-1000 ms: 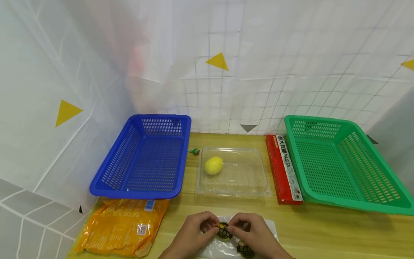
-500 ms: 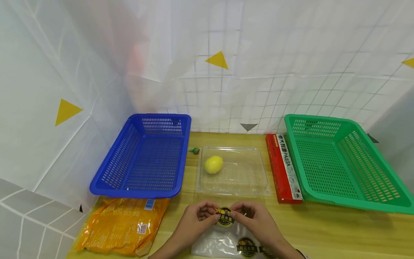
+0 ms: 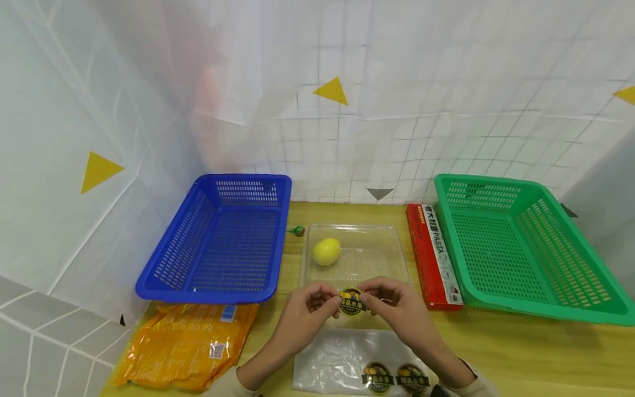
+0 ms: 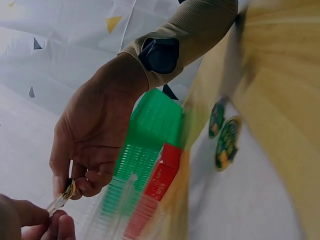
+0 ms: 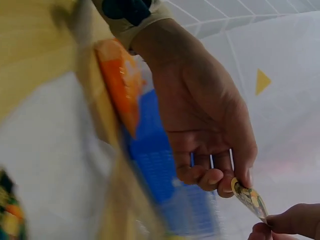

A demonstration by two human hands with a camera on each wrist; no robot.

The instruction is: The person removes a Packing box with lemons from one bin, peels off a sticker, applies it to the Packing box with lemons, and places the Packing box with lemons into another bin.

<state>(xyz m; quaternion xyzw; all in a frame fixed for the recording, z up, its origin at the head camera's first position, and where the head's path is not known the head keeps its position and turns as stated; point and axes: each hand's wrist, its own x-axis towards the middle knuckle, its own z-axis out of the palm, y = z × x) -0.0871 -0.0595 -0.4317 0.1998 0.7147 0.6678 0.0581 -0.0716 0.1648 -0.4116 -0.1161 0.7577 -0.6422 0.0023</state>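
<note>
Between my two hands is a round black and gold sticker (image 3: 351, 301) with a fruit picture. My left hand (image 3: 308, 314) pinches its left edge with thumb and forefinger, and my right hand (image 3: 397, 309) pinches the right edge. Both hands are raised at the near edge of a clear plastic tray (image 3: 377, 264), which holds a yellow lemon (image 3: 326, 252). Closer to me lies a white plastic sheet (image 3: 329, 361) bearing two more stickers (image 3: 378, 378). In the right wrist view the sticker (image 5: 249, 200) appears nearly edge-on between the fingertips.
A blue basket (image 3: 144, 289) stands at the left, with an orange packet (image 3: 183, 347) in front of it. At the right are a green basket (image 3: 545, 314) and a red pasta box (image 3: 430, 253) beside it. A small red and green flower bud (image 3: 299, 231) lies by the blue basket.
Both hands have lifted the sticker off the white sheet and moved it forward to the tray's near edge. The two remaining stickers on the sheet have come into view.
</note>
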